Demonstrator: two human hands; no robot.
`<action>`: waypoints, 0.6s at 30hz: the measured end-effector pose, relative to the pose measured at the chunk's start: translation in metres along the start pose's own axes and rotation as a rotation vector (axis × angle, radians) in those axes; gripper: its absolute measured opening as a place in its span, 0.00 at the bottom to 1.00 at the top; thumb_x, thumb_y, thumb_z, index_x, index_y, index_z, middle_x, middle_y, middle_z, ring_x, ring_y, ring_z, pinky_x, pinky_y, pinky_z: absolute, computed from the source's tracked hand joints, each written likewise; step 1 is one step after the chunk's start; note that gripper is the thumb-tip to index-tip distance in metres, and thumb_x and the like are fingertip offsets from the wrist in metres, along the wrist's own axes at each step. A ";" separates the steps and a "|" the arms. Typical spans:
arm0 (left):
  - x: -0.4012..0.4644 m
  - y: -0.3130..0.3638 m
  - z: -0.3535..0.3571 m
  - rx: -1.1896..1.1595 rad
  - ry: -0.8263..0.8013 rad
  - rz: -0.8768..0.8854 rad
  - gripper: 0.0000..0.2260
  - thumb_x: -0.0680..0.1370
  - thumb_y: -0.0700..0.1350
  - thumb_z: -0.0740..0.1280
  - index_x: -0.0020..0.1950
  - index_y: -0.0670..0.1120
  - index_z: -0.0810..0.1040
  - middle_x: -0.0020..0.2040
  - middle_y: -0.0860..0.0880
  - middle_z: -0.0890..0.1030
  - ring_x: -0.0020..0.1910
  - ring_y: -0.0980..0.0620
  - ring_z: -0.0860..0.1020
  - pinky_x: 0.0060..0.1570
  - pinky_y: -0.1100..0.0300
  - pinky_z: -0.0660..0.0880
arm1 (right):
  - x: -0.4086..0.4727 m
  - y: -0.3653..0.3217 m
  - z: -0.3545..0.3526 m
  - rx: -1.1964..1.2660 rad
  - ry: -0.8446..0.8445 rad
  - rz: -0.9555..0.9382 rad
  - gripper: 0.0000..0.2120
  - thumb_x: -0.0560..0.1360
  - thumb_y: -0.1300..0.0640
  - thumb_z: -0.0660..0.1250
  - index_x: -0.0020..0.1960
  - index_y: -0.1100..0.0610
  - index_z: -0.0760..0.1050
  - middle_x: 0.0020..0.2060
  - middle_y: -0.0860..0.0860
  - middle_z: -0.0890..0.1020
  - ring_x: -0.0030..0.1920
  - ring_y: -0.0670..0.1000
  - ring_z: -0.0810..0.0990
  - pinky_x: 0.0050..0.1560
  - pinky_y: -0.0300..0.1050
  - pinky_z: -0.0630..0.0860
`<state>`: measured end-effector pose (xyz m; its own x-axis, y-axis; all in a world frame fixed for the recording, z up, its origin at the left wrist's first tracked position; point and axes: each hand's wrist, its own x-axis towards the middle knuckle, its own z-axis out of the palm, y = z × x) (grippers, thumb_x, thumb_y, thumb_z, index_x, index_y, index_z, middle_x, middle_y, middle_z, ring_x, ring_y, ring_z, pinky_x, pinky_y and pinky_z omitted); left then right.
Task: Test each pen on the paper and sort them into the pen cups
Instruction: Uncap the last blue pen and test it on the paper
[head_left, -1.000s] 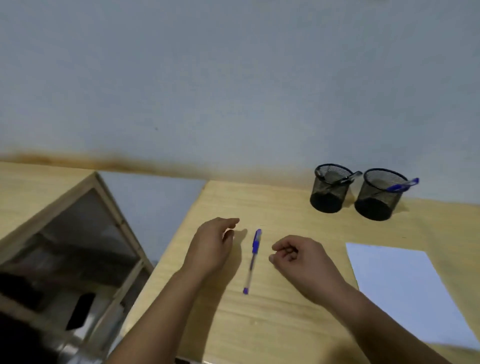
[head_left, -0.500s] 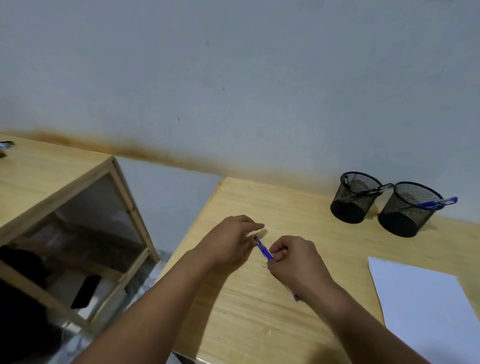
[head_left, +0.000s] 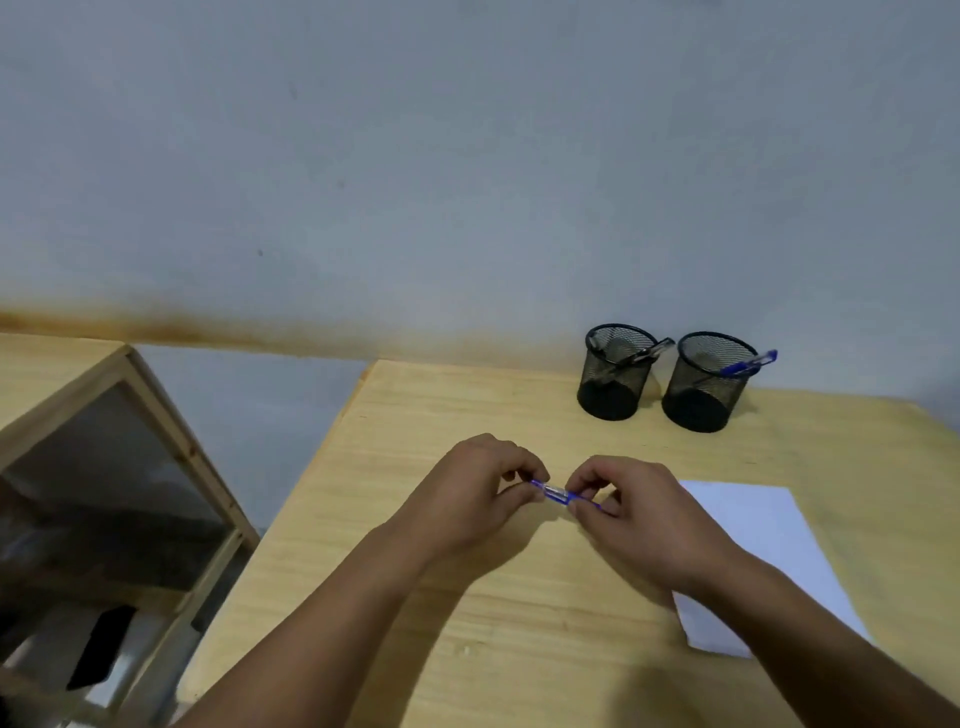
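Item: blue-capped clear plastic pen (head_left: 557, 493), above the pale wooden desk (head_left: 493, 623). I am pinching it with my left hand (head_left: 480, 491) and right hand (head_left: 631, 506), fingers clamped, seemingly uncapping. Next: scribbling on white paper sheet (head_left: 769, 530), then choosing a black mesh cup (head_left: 618, 371).

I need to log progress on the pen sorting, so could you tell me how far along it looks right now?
Done, it seems: one dark pen leans in the left cup, one blue pen in the right cup. In hand: another blue pen gripped at both ends by the left hand and right hand. Left: testing it on the paper, which looks unmarked, then cupping it.
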<state>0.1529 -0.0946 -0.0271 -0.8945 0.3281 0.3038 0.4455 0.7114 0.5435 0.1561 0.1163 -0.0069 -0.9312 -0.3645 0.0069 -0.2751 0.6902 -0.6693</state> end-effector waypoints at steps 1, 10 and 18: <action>0.006 0.008 0.005 -0.011 0.015 0.020 0.04 0.76 0.47 0.72 0.50 0.54 0.82 0.45 0.58 0.83 0.45 0.60 0.74 0.47 0.64 0.70 | -0.003 0.005 -0.007 0.005 0.023 0.006 0.03 0.76 0.53 0.69 0.47 0.45 0.79 0.41 0.41 0.82 0.31 0.38 0.76 0.29 0.30 0.67; 0.039 0.061 0.052 -0.099 -0.026 0.086 0.03 0.76 0.47 0.71 0.48 0.53 0.83 0.41 0.57 0.82 0.43 0.58 0.75 0.44 0.63 0.71 | -0.040 0.046 -0.050 -0.043 0.199 0.054 0.04 0.74 0.51 0.69 0.41 0.48 0.80 0.37 0.43 0.82 0.34 0.40 0.76 0.34 0.39 0.72; 0.050 0.078 0.072 -0.237 -0.085 -0.031 0.04 0.75 0.43 0.73 0.45 0.51 0.84 0.38 0.56 0.82 0.37 0.61 0.75 0.38 0.70 0.68 | -0.053 0.074 -0.056 -0.104 0.213 0.183 0.06 0.74 0.44 0.65 0.41 0.45 0.75 0.36 0.41 0.81 0.34 0.45 0.77 0.35 0.50 0.77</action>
<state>0.1404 0.0219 -0.0262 -0.9033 0.3667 0.2229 0.4055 0.5595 0.7229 0.1714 0.2220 -0.0151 -0.9938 -0.0963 0.0558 -0.1105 0.7965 -0.5945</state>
